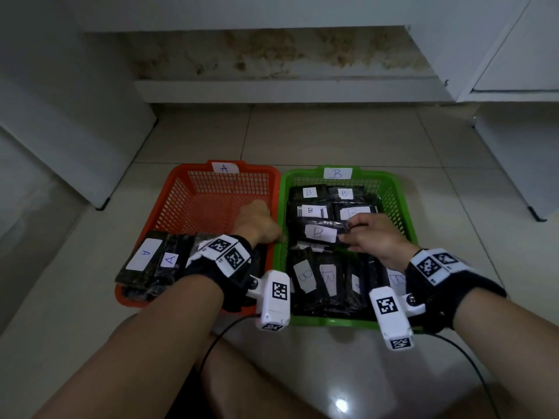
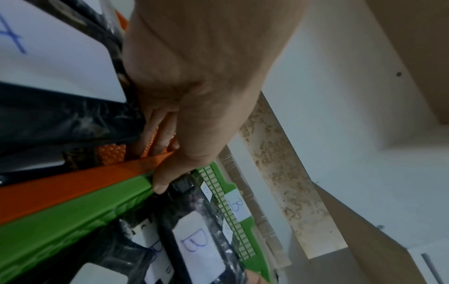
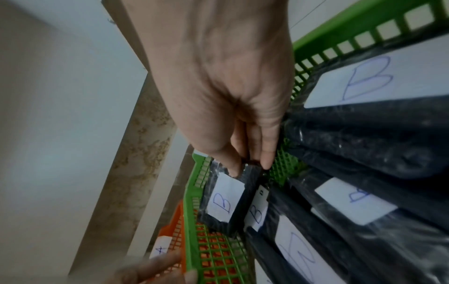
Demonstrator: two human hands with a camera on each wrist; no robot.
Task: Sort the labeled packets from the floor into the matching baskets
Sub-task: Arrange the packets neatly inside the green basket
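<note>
An orange basket [image 1: 181, 189] tagged A and a green basket [image 1: 405, 207] tagged B stand side by side on the floor. My right hand [image 1: 348, 234] pinches the end of a black packet [image 1: 320, 232] labelled B, held just above the green basket's pile; the right wrist view shows thumb and fingers [image 3: 267, 159] on that packet [image 3: 226, 203]. My left hand [image 1: 266, 228] reaches into the orange basket at its right wall. Its fingers [image 2: 157, 138] lie inside the orange rim [image 2: 73, 184] and the thumb lies over the green rim [image 2: 73, 215]. Black A packets [image 1: 145, 255] lie at the orange basket's near end.
Several B packets [image 1: 308, 276] fill the green basket. White cabinets [image 1: 75, 131] stand left and right, and a low white step [image 1: 287, 92] runs along the back. Pale floor tiles [image 1: 332, 140] surround the baskets. My knees and two black cables [image 1: 217, 343] are at the bottom.
</note>
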